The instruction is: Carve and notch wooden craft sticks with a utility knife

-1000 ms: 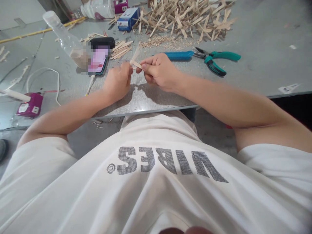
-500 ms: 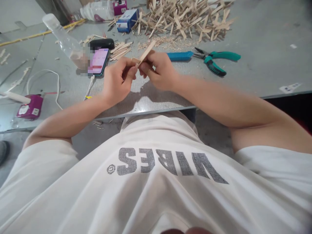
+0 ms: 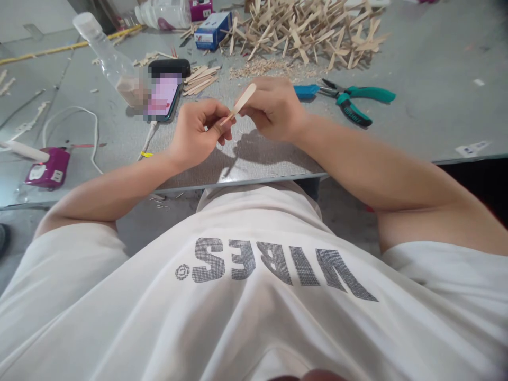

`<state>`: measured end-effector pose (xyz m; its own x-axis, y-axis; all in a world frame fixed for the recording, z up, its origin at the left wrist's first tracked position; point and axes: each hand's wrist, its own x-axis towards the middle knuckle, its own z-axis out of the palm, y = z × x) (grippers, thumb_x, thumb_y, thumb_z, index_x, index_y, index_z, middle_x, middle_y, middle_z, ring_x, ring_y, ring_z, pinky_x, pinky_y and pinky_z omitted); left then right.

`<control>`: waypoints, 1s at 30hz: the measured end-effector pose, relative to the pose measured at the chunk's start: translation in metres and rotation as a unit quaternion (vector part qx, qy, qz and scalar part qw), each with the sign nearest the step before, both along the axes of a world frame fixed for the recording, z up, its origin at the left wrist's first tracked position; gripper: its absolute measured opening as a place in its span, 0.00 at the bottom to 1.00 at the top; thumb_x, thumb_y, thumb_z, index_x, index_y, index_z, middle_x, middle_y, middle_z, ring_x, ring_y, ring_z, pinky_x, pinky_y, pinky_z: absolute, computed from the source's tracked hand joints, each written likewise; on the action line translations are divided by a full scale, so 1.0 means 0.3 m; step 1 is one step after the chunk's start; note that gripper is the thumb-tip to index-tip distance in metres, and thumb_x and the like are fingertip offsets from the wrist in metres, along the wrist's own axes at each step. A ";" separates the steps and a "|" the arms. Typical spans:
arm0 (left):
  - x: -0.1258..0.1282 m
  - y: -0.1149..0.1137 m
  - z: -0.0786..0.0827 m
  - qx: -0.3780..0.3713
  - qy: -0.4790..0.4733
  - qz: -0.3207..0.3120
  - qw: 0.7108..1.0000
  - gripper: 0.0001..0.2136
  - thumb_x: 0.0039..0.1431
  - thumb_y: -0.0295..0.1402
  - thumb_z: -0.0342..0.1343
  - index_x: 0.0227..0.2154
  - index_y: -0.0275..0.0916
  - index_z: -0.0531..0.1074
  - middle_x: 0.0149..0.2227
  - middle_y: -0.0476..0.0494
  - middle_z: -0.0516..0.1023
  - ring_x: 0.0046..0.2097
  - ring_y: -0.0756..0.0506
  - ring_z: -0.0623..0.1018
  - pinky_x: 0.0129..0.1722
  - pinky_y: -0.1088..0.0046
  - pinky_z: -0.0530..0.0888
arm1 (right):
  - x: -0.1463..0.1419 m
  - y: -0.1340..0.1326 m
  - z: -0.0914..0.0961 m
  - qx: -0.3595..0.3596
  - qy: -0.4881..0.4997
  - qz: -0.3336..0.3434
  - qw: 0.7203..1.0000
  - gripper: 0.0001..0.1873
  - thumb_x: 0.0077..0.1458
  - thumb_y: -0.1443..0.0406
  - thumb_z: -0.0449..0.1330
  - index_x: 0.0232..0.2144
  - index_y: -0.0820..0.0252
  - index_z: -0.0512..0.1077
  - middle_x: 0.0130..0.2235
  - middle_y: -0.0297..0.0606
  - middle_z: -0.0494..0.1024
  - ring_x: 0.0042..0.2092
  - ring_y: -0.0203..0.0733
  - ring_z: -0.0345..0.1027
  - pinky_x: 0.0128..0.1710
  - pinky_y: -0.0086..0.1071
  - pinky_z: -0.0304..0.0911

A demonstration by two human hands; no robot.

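Observation:
A pale wooden craft stick (image 3: 244, 99) slants up and to the right above the table's near edge. My left hand (image 3: 198, 129) pinches its lower end between thumb and fingers. Close beside the stick is my right hand (image 3: 277, 108), closed with its fingers curled toward the stick's middle. What those fingers hold, if anything, is hidden. Just beyond my right hand lies a blue strip-like object (image 3: 307, 92), partly covered by the hand. Pliers with green and black handles (image 3: 355, 98) rest to the right of it.
A heap of crossed craft sticks (image 3: 305, 32) fills the back, with wood crumbs (image 3: 257, 67) before it. Loose sticks (image 3: 201, 79), a phone on a cable (image 3: 164, 98), a clear bottle (image 3: 115, 66) and a blue box (image 3: 213, 30) stand left of it. A purple device (image 3: 48, 168) sits far left.
My right hand has moved right and slightly up, away from the left fingers. The stick has dropped a little and turned its broad face more into view, still in my left hand.

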<state>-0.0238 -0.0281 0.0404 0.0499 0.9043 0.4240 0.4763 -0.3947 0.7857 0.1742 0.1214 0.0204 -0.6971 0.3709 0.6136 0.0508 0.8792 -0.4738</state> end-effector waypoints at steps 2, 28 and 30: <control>-0.011 0.016 -0.006 -0.030 -0.011 -0.020 0.999 0.14 0.73 0.42 0.71 0.31 0.47 0.76 0.26 0.47 0.80 0.27 0.43 0.82 0.30 0.61 0.83 | -0.014 -0.011 0.003 -0.019 -0.024 0.020 0.999 0.26 0.64 0.33 0.62 0.31 0.41 0.79 0.35 0.43 0.80 0.47 0.52 0.76 0.58 0.47 0.71; -0.061 0.131 -0.048 0.060 0.121 0.077 0.988 0.16 0.48 0.36 0.73 0.20 0.51 0.68 0.20 0.52 0.70 0.31 0.41 0.72 0.33 0.59 0.73 | 0.006 -0.211 0.104 0.185 -0.042 0.064 0.980 0.28 0.83 0.43 0.48 0.44 0.41 0.84 0.50 0.35 0.89 0.67 0.56 0.78 0.73 0.66 0.60; -0.066 0.153 -0.049 0.065 0.132 0.110 0.983 0.16 0.52 0.39 0.71 0.20 0.52 0.68 0.20 0.52 0.70 0.29 0.43 0.69 0.31 0.59 0.70 | 0.000 -0.245 0.087 0.198 -0.049 0.097 0.974 0.26 0.84 0.45 0.48 0.46 0.40 0.83 0.48 0.32 0.88 0.64 0.54 0.81 0.73 0.66 0.62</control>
<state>-0.0438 0.0178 0.0257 -0.0173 0.8441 0.5358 0.7419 -0.3485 0.5729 0.1740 0.0478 0.0464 -0.7927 -0.0255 0.6091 -0.1067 0.9895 -0.0974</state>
